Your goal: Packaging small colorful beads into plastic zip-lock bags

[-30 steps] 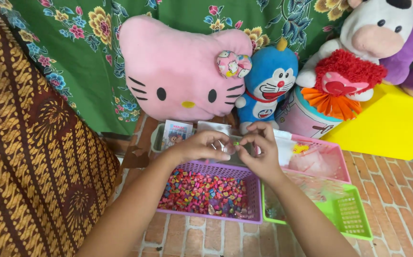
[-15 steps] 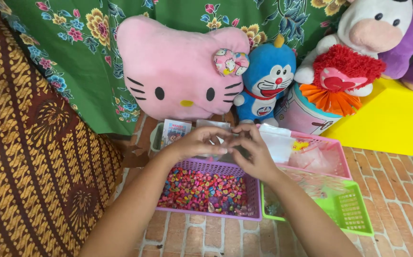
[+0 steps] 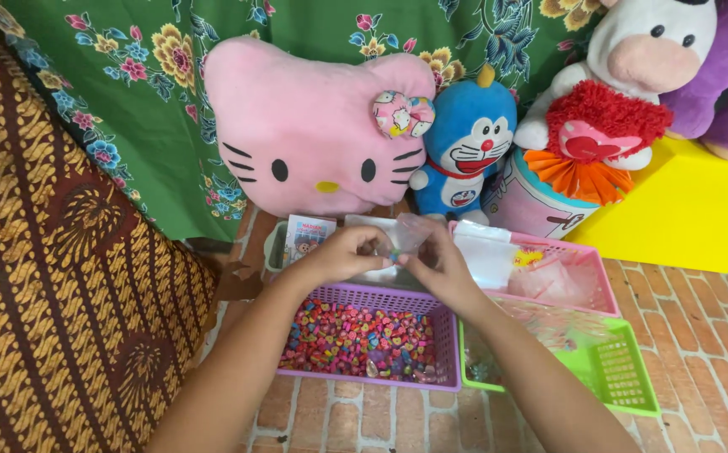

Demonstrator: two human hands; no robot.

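Clear plastic, a small bag, sits pinched between both hands at the centre of the frame, just above the purple basket of small colourful beads. The left hand grips one edge with fingers curled; the right hand pinches the other side. Doing this well seems to call for keeping the bag's mouth over the basket, so anything dropped lands among the beads. A pink basket and a green basket lie to the right.
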